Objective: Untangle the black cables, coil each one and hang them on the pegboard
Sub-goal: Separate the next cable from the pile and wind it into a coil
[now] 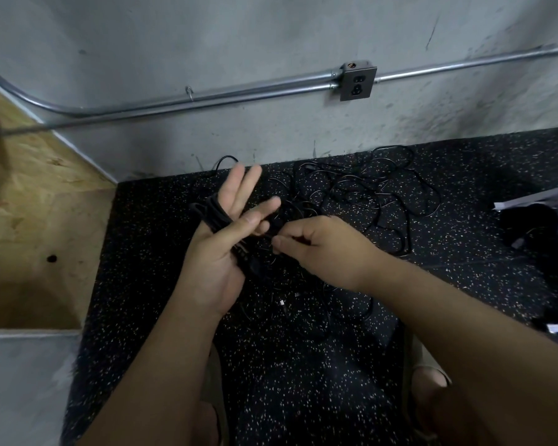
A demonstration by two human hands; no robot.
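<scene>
From the head view I see the left hand (219, 252) held up with its fingers nearly straight, and a black cable (214, 214) is wound in several loops around it, across the palm. The right hand (319, 249) is just beside it, with fingers curled, and pinches a strand of the same cable between thumb and fingertip. Behind both hands the tangle of other cables (368, 194) lies on the speckled floor (303, 365), near the grey wall (271, 37) with its outlet box (357, 81).
</scene>
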